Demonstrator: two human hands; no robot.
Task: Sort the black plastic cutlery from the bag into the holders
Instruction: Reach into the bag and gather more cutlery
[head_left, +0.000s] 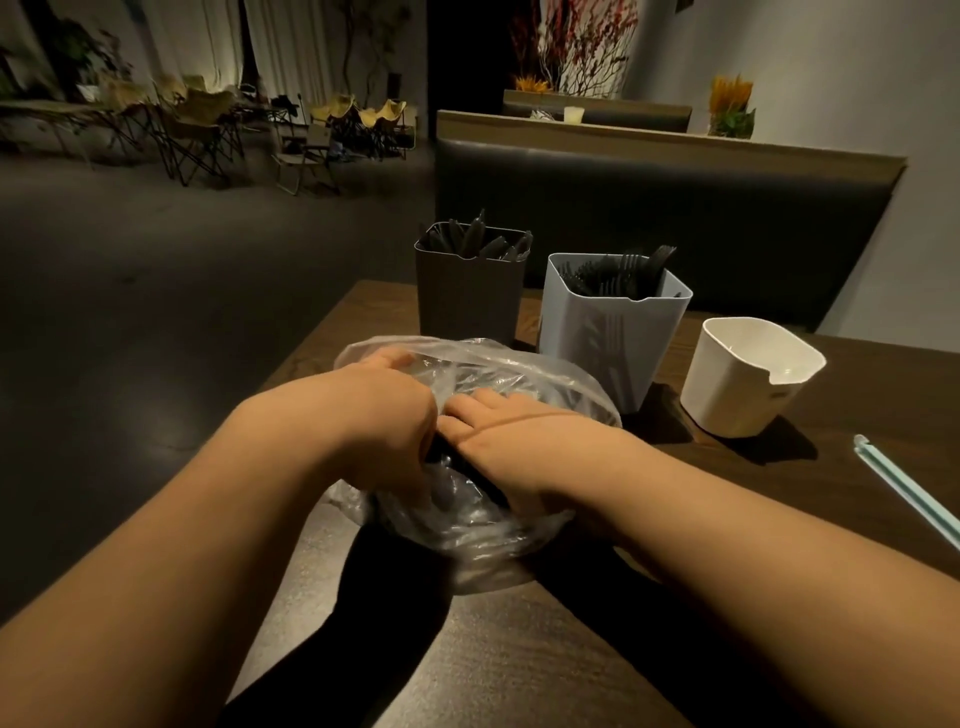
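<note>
While both hands work at the clear plastic bag (467, 509) near the table's (519, 665) front edge, sorting looks part done. Left hand (384, 410) curled over the bag's top, fingers bunching film; right hand (519, 441) laid across the opening, fingers partly bent and pushed into the folds. Whether either pinches a utensil: cannot tell (film and knuckles hide it). Dark cutlery (447, 488) dimly visible through the plastic between the wrists.

Beyond the bag, three holders: dark grey holder (467, 301) with black pieces standing in it (type unclear), pale blue holder (608, 332) stocked with black forks (623, 270), white holder (743, 384) to the right, seemingly bare inside. Wrapped straw (904, 488) lying at far right.

Handling, as judged: film soft, slippery, prone to collapse over the mouth; best pinned with one hand at the rim. Cutlery light, thin, somewhat springy, likely tangled; best taken by the handles, a few at once, tines kept clear of the plastic to avoid snagging.
</note>
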